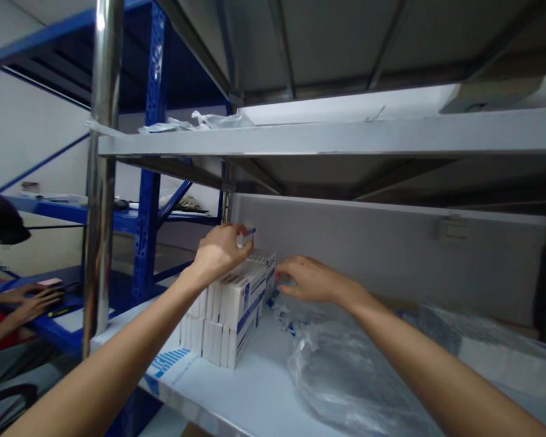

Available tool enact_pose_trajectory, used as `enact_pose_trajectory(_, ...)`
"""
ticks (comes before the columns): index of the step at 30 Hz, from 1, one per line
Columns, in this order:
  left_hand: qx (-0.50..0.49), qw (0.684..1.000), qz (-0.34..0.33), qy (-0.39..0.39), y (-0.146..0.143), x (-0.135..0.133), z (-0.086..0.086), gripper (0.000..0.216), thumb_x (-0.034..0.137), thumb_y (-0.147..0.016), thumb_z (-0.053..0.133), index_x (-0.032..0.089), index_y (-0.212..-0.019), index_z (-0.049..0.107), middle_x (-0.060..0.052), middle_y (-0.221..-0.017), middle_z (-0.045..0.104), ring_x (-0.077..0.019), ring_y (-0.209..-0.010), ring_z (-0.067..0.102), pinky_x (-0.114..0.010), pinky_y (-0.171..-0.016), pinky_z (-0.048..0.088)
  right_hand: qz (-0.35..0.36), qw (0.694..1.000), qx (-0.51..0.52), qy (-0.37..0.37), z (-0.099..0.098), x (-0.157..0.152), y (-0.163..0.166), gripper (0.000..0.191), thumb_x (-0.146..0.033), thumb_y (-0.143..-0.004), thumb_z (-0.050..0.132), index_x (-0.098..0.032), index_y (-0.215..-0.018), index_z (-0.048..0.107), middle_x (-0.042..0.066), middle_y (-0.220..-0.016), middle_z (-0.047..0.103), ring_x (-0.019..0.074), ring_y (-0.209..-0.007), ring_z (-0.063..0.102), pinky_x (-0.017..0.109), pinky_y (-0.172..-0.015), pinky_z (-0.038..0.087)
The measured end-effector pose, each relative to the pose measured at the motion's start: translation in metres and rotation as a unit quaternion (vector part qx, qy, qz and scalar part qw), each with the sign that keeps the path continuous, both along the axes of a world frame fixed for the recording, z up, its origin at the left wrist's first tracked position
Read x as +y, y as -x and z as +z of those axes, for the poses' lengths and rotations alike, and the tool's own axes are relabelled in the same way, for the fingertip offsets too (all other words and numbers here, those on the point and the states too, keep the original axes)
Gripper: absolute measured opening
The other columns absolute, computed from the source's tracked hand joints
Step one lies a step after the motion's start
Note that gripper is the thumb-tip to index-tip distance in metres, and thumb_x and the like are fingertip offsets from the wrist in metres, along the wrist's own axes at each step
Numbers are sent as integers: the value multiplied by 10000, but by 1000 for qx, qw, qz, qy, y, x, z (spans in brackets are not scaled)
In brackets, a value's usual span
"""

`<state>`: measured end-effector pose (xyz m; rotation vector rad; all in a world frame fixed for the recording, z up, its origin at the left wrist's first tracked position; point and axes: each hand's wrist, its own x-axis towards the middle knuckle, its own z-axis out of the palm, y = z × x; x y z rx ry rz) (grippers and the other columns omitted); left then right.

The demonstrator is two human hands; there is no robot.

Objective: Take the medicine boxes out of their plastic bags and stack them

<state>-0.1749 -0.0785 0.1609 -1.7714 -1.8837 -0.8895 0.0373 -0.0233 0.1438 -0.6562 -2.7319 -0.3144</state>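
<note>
White boxes with blue stripes (243, 303) stand stacked in two tiers on the lower shelf, packed side by side. Above the back of the stack, my left hand (222, 249) is closed on a small white box (249, 238) with a blue edge; most of that box is hidden by the fingers. My right hand (309, 279) is just to the right of the stack, thumb and fingers apart and slightly curled, with nothing visible between them. Below it lies crumpled clear plastic wrap (341, 370).
The white lower shelf (264, 391) carries more plastic-wrapped white goods (505, 364) at the right. A middle shelf edge (327, 136) runs above my hands. A metal post (102, 182) stands at the left, beside blue racking (152, 121). Another person's hands (34, 300) rest at a blue bench.
</note>
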Motion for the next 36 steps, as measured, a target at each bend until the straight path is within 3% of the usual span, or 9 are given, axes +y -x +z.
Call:
enact_pose_trajectory(3, -12, 998, 55, 26, 18, 32, 11, 536, 512, -881, 528, 170, -1289, 592, -194, -1321, 612, -380, -1238, 554, -419, -907, 494, -10, 999, -5, -31, 4, 6, 18, 253, -203, -828, 575, -160, -1037, 712, 114, -1042, 728, 250, -980, 675, 335, -854, 488)
enact_pose_trajectory(8, -50, 988, 93, 109, 38, 68, 11, 743, 642, -783, 618, 197, -1372, 528, -179, -1210, 696, -335, -1042, 693, -338, -763, 543, 14, 1000, 5, -26, 3, 10, 29, 228, -231, -849, 577, -172, -1027, 707, 109, -1040, 727, 244, -973, 669, 341, -863, 486)
enact_pose_trajectory(15, 14, 997, 67, 42, 24, 54, 16, 625, 447, -725, 699, 180, -1279, 585, -173, -1146, 708, -373, -1048, 677, -414, -828, 536, -23, 999, 24, -27, 2, 0, 4, 203, -272, -891, 553, -195, -1003, 704, 82, -1017, 730, 228, -935, 672, 326, -826, 484)
enact_pose_trajectory(21, 103, 992, -68, -32, -1, -9, 21, 590, 380, -754, 679, 241, -1312, 551, -97, -1250, 654, -292, -1021, 683, -375, -871, 543, -159, 962, 222, -6, -3, 14, -52, 418, -438, -840, 645, -185, -1174, 652, 103, -998, 727, 244, -850, 681, 393, -798, 522)
enact_pose_trajectory(25, 203, 939, -239, -143, -15, -39, -9, 512, 255, -769, 668, 221, -1264, 543, -119, -1314, 610, -252, -998, 700, -353, -817, 590, -52, 946, 319, -23, -16, 9, -97, 964, -458, -709, 783, -230, -1512, 300, 168, -1430, 519, 273, -1144, 618, 417, -869, 546)
enact_pose_trajectory(27, 285, 881, -295, -234, -23, -47, -28, 428, 167, -831, 620, 210, -1247, 531, -151, -1335, 594, -270, -1131, 656, -363, -859, 590, 21, 954, 279, -105, -22, -7, -118, 963, -371, -729, 784, -252, -1526, 257, 163, -1508, 435, 287, -1286, 524, 460, -979, 497)
enact_pose_trajectory(31, 358, 794, -373, -318, -40, -51, -53, 420, 8, -841, 592, 232, -1196, 564, -126, -1351, 594, -320, -1375, 453, -434, -1005, 528, 75, 932, 197, -296, -31, -46, -153, 767, -207, -769, 737, -245, -1450, 387, 157, -1383, 573, 297, -1204, 567, 474, -952, 489)
enact_pose_trajectory(34, 323, 797, -413, -300, -53, -50, -59, 476, -3, -836, 595, 255, -1234, 555, -112, -1368, 584, -310, -1386, 439, -459, -1057, 487, 51, 924, 194, -324, -34, -67, -171, 698, -161, -760, 718, -238, -1396, 440, 148, -1307, 632, 293, -1124, 599, 445, -896, 508)
enact_pose_trajectory(36, 257, 827, -441, -236, -61, -50, -59, 520, 53, -842, 610, 273, -1304, 513, -118, -1407, 549, -296, -1344, 491, -446, -1048, 497, 23, 943, 215, -253, -34, -75, -179, 691, -193, -707, 763, -244, -1335, 479, 127, -1260, 654, 288, -1095, 616, 429, -892, 517)
